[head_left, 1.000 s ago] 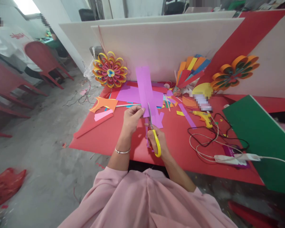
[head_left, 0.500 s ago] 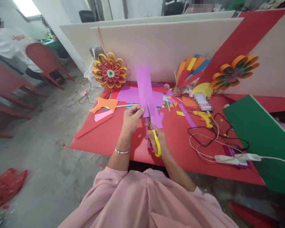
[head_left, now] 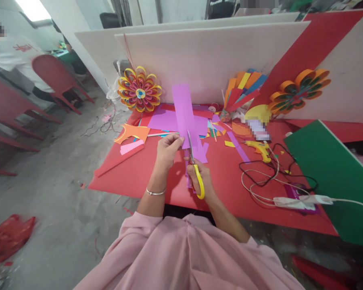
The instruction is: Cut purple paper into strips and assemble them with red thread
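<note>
My left hand (head_left: pixel 167 151) pinches the lower left edge of a long purple paper strip (head_left: pixel 184 109) that stands up from the red table (head_left: pixel 224 177). My right hand (head_left: pixel 201 179) grips yellow-handled scissors (head_left: pixel 195 167), with the blades pointing up into the bottom of the strip. A cut purple piece hangs below the blades beside my right hand. Both hands are over the middle of the table, close together.
Coloured paper sheets and scraps lie behind the hands. A paper flower (head_left: pixel 139 89) leans at the back left, another (head_left: pixel 299 90) at the back right. A yellow glue gun (head_left: pixel 258 148), tangled cords and a white power strip (head_left: pixel 302 200) lie right. A green board (head_left: pixel 335 173) slants at far right. Red chairs stand left.
The scissors have crept slightly up the purple strip. The hands have barely moved otherwise.
</note>
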Tool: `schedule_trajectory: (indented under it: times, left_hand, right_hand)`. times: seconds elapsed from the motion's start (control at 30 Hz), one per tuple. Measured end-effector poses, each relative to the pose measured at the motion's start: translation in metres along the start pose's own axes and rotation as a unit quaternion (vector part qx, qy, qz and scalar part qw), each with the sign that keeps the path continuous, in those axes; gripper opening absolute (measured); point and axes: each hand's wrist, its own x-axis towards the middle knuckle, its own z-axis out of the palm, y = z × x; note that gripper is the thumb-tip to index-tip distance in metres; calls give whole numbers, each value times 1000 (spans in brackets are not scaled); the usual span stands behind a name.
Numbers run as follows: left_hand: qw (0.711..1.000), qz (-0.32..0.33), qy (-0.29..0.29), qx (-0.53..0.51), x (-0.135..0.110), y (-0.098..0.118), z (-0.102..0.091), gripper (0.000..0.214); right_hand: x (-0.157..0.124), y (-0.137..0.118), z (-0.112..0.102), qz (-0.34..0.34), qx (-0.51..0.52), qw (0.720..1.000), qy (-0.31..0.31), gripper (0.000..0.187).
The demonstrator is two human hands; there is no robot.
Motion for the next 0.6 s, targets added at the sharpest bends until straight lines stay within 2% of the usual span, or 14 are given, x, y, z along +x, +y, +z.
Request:
schedule_trajectory:
  times: [0.2,0.4,0.6]
  left_hand:
    - [1000,-27,9,10,1,4,2,33]
    - [999,-35,22,-16,14,8,6,32]
    - [999,-46,24,-13,18,8,10,35]
  right_hand:
    - [1,3,0,11,4,1000,7,83]
    - [0,10,-1,9,-2,1000,4,81]
    - [-1,19,-8,-49,-41,998,-18,69]
